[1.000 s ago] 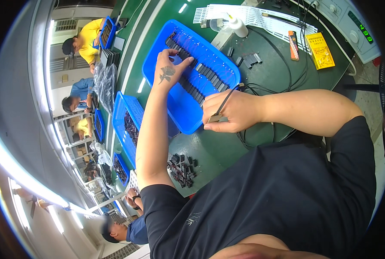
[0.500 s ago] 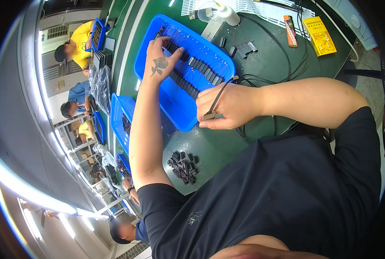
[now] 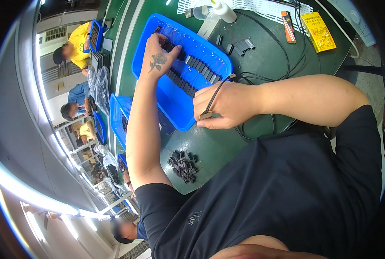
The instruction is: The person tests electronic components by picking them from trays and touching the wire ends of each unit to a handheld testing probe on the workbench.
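My left hand (image 3: 159,57) reaches over a blue tray (image 3: 178,122), its thumb spread away from the fingers. The fingertips come down at the rows of small black rectangular parts (image 3: 197,69) in the tray, where I cannot tell whether they touch one. Nearer to me, my right hand (image 3: 227,105) is closed at the tray's right front edge. A black cable (image 3: 216,95) crosses its back to a small tan block (image 3: 206,115) by the thumb. What the curled fingers hold is hidden. Thin wires run from the parts in the tray.
A loose pile of black parts (image 3: 183,166) lies on the green table (image 3: 218,153), with several more parts (image 3: 244,45) beyond the tray. A white bottle (image 3: 224,12), an orange-and-black box (image 3: 288,26), a yellow box (image 3: 318,31) and black cables stand or lie behind. People work at the left.
The whole view has shifted slightly. Both hands keep nearly the same places, the left over the tray and the right at its edge.
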`<state>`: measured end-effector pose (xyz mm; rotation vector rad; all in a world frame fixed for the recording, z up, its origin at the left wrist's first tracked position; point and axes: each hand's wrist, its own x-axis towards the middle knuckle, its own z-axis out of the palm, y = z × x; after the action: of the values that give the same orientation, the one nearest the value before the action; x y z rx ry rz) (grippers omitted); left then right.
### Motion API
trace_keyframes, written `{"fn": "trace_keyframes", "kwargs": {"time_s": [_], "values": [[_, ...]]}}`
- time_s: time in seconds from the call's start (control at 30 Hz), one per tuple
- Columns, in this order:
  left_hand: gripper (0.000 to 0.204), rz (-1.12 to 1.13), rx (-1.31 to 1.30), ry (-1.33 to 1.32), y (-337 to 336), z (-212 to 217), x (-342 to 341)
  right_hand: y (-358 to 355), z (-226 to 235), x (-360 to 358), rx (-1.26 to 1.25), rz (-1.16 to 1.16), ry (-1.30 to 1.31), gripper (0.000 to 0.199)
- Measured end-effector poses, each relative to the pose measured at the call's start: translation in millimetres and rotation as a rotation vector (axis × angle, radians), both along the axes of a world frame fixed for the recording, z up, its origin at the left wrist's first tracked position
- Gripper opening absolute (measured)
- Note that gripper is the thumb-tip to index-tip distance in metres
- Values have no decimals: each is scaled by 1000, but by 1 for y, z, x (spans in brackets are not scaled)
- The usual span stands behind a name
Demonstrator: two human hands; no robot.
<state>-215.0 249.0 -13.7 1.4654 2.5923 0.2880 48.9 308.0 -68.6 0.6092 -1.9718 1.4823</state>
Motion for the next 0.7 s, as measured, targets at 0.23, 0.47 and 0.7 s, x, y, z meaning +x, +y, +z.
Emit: {"fn": "trace_keyframes", "kwargs": {"time_s": [0.23,0.47,0.7], "values": [[52,2,-64,17,4,-1,-2,0,0,3,-12,5,-9,14],[46,23,-122,70,6,-1,-4,-2,-3,3,-11,9,-8,6],[42,30,-91,45,6,-1,-4,-2,-4,3,9,15,-22,5]]}}
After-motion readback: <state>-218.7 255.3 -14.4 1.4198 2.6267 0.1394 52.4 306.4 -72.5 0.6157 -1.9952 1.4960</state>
